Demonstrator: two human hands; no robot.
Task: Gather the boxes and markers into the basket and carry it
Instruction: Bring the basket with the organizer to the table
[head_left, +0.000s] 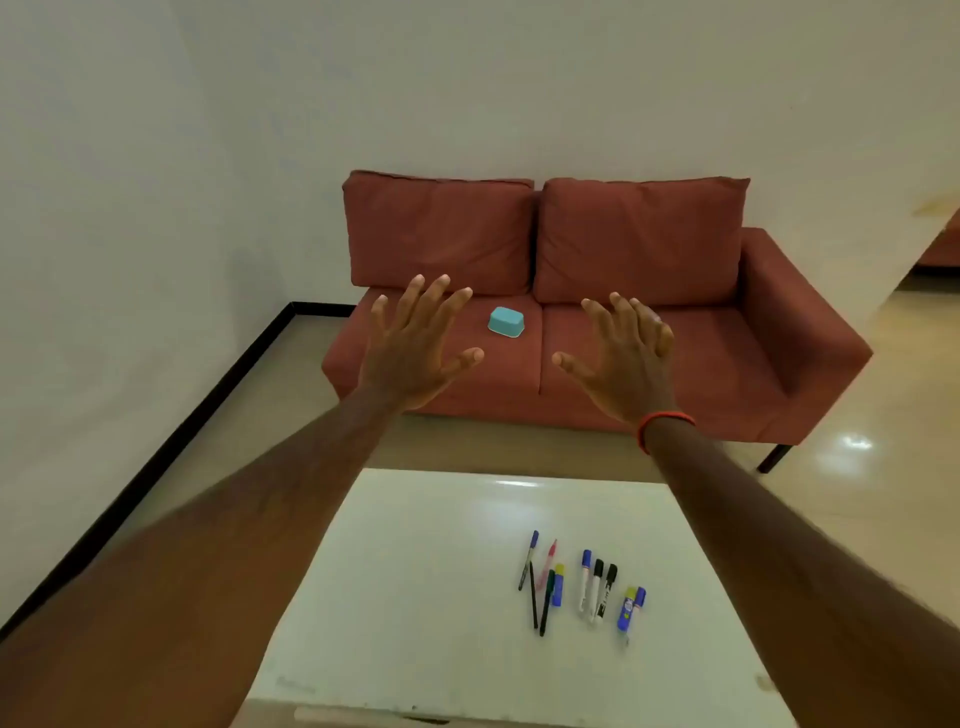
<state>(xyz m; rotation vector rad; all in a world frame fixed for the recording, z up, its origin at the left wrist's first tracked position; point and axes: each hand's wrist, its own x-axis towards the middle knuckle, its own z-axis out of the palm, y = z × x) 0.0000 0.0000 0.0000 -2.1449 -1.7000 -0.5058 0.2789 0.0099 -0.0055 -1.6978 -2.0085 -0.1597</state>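
Several markers and pens lie side by side on the right part of a white table. A small teal basket sits upside down on the left seat of the red sofa beyond the table. My left hand and my right hand are stretched out in the air above the table's far edge, fingers spread, holding nothing. The teal basket appears between them, further away. No boxes are in view.
A red two-seat sofa stands against the white wall behind the table. Glossy floor runs on the right toward an opening. A black skirting line marks the left wall's foot.
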